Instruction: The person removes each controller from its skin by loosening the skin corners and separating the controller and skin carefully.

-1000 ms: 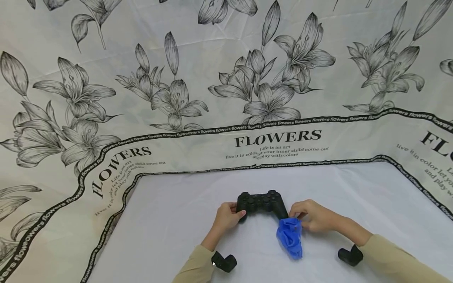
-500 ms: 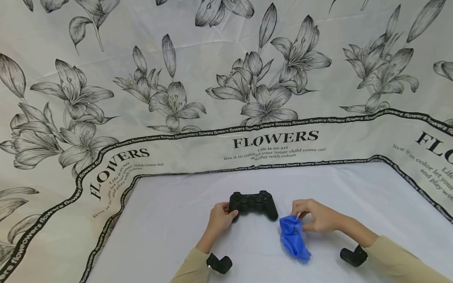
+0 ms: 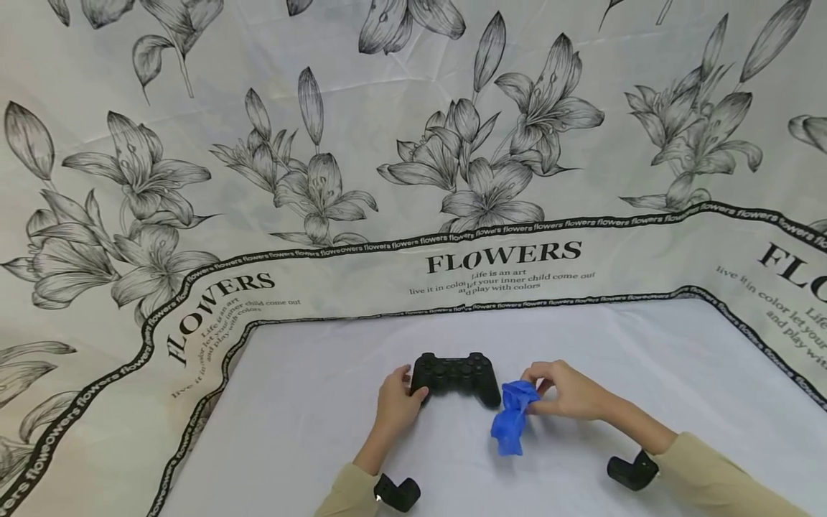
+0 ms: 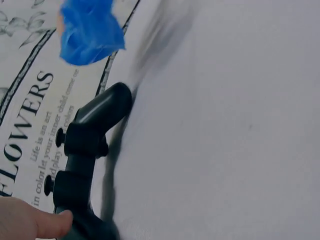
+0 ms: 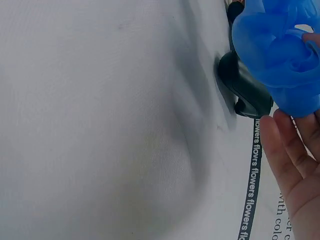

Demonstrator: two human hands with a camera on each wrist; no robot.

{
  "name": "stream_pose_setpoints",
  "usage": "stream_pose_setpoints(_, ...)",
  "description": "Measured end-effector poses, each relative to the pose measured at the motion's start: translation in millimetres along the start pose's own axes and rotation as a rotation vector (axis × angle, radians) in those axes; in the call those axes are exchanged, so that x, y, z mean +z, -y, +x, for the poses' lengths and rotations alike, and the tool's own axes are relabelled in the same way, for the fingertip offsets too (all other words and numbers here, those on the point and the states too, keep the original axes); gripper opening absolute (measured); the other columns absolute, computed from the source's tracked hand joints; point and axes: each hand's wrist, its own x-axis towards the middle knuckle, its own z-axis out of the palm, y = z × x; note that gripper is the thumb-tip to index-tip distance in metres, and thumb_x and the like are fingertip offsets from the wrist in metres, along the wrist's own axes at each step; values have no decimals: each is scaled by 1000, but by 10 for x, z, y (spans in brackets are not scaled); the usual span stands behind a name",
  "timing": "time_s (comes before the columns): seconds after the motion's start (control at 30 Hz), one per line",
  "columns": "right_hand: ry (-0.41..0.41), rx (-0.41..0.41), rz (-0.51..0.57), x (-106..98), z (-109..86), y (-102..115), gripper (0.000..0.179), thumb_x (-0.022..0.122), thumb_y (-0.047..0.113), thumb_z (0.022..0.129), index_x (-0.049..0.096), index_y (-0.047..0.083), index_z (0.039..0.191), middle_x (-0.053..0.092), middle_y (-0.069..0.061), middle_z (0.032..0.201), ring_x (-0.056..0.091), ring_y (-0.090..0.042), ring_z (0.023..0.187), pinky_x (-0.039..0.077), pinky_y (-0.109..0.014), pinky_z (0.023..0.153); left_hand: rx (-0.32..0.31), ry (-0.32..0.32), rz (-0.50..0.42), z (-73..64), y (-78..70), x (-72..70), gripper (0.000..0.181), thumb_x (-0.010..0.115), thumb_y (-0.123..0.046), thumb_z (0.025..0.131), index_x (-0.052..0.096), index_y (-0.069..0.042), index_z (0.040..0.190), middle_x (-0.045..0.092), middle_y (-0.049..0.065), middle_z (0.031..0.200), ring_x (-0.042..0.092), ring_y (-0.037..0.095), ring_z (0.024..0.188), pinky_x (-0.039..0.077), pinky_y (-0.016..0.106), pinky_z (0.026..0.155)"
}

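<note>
My left hand [image 3: 397,403] grips the left handle of a black game controller [image 3: 455,377], thumb on top of the handle. In the left wrist view the controller [image 4: 80,155] runs up the frame with both thumbsticks facing left. My right hand [image 3: 568,391] pinches a crumpled blue cloth, thin and slightly see-through [image 3: 512,424], which hangs down beside the controller's right handle. From the right wrist the blue cloth [image 5: 280,55] overlaps part of the controller [image 5: 245,87], with several fingers [image 5: 285,150] below it.
A white cloth covers the table [image 3: 310,402]. Behind it rises a pale curtain [image 3: 349,280] printed with black lilies and lettering. A black wrist camera sits on each forearm, one at the left sleeve [image 3: 398,493] and one at the right sleeve [image 3: 632,470].
The controller has shifted left with my left hand, apart from the blue cloth. My right hand swung the cloth away to the right, then brought it back leftward and higher, bunched smaller.
</note>
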Motion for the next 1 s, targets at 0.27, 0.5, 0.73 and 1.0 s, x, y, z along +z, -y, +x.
stream_pose_setpoints(0.27, -91, 188, 23, 35, -19, 77, 18, 74, 20, 83, 68, 8, 94, 64, 5, 81, 58, 0, 72, 53, -22, 64, 333, -171, -86, -374, -275, 224, 28, 74, -19, 83, 65, -10, 108, 66, 6, 99, 56, 19, 92, 47, 30, 80)
stream_pose_setpoints(0.5, -139, 316, 11, 131, 20, 126, 26, 76, 27, 81, 68, 6, 95, 60, 2, 77, 55, -3, 61, 47, -20, 55, 344, 24, -68, -575, -397, 377, 41, 79, -39, 75, 67, -14, 105, 68, -2, 95, 56, 11, 89, 42, 18, 74)
stream_pose_setpoints(0.73, -164, 356, -5, 193, 30, 174, 24, 77, 29, 79, 69, 9, 90, 62, 4, 75, 55, -3, 64, 48, -21, 57, 314, -51, -47, -561, -380, 451, 28, 85, -32, 68, 72, -19, 89, 70, -7, 86, 60, 12, 77, 39, 15, 65)
stream_pose_setpoints(1.0, -154, 380, 12, 197, 3, 231, 28, 77, 29, 78, 70, 6, 93, 65, 3, 76, 59, -5, 64, 49, -21, 57, 299, -15, -83, -517, -347, 444, 32, 87, -22, 65, 74, -15, 93, 70, -5, 82, 59, 9, 72, 43, 13, 63)
